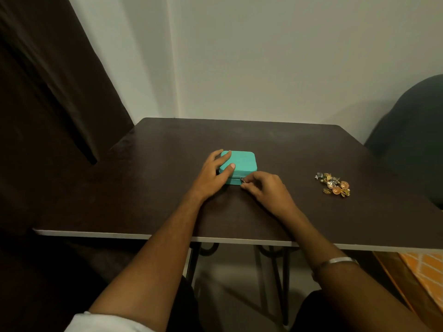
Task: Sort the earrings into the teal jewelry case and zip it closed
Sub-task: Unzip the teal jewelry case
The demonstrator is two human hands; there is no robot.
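Observation:
A small teal jewelry case (243, 161) lies closed in the middle of the dark table (167, 188). My left hand (214, 174) rests on its left side, fingers spread over the lid and thumb on the top. My right hand (266, 190) is at the case's front edge, with finger and thumb pinched on the small metal zipper pull (242, 180). A loose heap of several gold, orange and grey earrings (333, 185) lies on the table well to the right of the case, apart from both hands.
A dark curtain (48, 104) hangs at the left. A dark rounded chair back (412, 140) stands past the table's right side. An orange patterned cloth (426, 271) lies below at the right. The table's pale front edge (143, 235) crosses my forearms.

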